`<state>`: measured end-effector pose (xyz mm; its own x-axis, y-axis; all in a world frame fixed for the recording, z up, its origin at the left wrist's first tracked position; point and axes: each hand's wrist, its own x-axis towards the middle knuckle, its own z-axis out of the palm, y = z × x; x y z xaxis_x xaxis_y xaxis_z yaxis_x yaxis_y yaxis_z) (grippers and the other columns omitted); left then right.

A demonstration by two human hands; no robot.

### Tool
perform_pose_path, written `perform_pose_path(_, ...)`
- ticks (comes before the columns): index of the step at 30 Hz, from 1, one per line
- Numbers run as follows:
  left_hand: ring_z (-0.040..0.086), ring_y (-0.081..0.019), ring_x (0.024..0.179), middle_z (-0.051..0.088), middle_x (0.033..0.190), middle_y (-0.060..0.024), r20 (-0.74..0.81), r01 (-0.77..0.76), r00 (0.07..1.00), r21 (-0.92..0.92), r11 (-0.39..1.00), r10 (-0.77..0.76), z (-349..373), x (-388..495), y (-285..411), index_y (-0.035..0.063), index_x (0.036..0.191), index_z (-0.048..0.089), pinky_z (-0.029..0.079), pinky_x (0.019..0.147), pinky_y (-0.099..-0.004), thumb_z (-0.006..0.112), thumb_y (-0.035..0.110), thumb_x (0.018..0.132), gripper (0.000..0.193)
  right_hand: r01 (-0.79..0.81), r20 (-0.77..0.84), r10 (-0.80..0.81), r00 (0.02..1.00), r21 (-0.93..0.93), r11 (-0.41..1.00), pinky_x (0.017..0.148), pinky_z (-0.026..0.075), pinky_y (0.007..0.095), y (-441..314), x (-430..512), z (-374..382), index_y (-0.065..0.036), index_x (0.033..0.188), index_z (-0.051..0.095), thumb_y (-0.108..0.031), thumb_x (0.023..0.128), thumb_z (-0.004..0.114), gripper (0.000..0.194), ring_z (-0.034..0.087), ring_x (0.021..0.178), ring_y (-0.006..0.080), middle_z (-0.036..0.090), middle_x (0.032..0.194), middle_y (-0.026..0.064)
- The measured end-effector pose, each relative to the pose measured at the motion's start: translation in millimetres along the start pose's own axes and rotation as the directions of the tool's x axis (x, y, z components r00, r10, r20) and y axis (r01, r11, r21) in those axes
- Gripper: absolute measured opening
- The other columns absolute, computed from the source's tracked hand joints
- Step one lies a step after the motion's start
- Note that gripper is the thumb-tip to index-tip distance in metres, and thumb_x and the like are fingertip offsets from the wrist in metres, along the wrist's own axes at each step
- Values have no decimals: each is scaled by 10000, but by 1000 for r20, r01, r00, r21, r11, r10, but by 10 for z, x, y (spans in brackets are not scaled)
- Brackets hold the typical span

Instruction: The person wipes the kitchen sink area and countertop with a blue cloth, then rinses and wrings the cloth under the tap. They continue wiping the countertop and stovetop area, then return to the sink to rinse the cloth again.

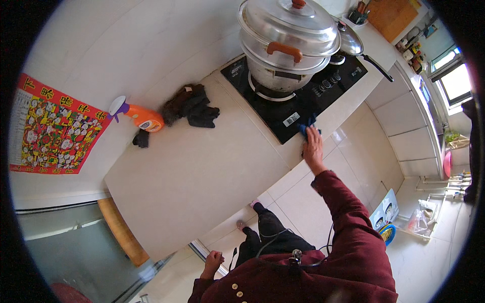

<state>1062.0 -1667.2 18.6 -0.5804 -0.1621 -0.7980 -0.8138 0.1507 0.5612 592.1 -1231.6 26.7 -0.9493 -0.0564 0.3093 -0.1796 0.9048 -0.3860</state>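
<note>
My right hand (pixel 313 149) presses a dark blue cloth (pixel 308 125) at the front edge of a black glass gas hob (pixel 282 123), where it meets the pale countertop (pixel 212 163). My left hand (pixel 214 261) hangs near my body, below the counter's edge, fingers curled, with nothing visible in it. A large aluminium steamer pot (pixel 280 74) with a domed lid (pixel 288 22) and brown handles stands on the near burner. Behind it is a frying pan with a glass lid (pixel 350 39), its black handle pointing over the counter's edge.
Against the wall lie dark crumpled cloths (pixel 199 108) beside an orange spray bottle (pixel 146 117) with a purple and white head, and a small black item (pixel 141 139). A wooden board (pixel 123 233) is at the counter's left end. A cutting board (pixel 392 17) leans beyond the hob.
</note>
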Motion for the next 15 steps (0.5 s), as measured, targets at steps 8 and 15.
perform_pose_path(8, 681, -185, 640, 681, 740, -127, -4, 10, 1000, 29, 1000, -10, -154, -92, -254, -22, 960, 579, 555, 596, -308, 591, 314, 946, 337, 177, 105, -212, 972, 273, 945, 1144, 287, 469, -1342, -718, 156, -38, 1298, 543, 83, 740, 499, 572, 391, 1352, 352, 469, 1416, 174)
perform_pose_path(15, 652, -195, 581, 664, 686, -131, -23, 83, 996, 1, 997, -83, -420, -256, -867, -13, 878, 569, 536, 550, -325, 575, 274, 921, 291, 149, 52, -260, 964, 708, 691, 1040, 425, 421, -1672, -228, 187, -68, 1243, 589, 136, 767, 457, 535, 530, 1225, 343, 572, 1300, 163)
